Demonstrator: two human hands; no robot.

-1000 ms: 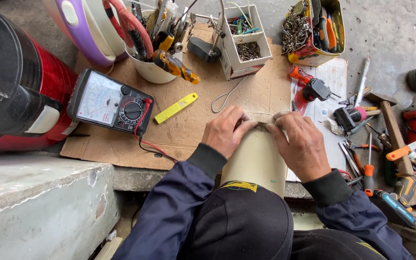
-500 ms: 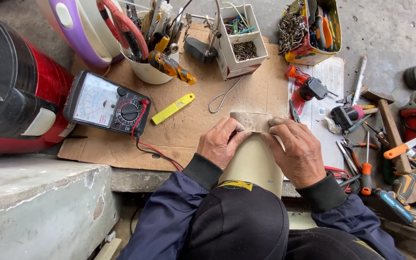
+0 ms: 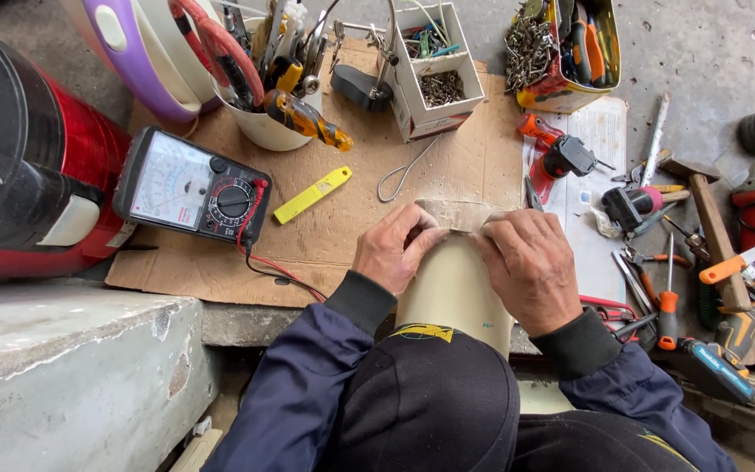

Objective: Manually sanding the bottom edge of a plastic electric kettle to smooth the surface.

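The person's left hand (image 3: 392, 252) and right hand (image 3: 528, 271) are both clamped around the upper end of a cream-coloured cylindrical plastic casing (image 3: 453, 288), fingers curled over its rim, the hands close together but not touching. The casing stands tilted between the person's knees, its top resting against the near edge of a flat brown cardboard sheet (image 3: 447, 166). On that sheet, to the left, lie a black analogue multimeter (image 3: 192, 185) and a yellow flat tester (image 3: 312, 194), well apart from both hands.
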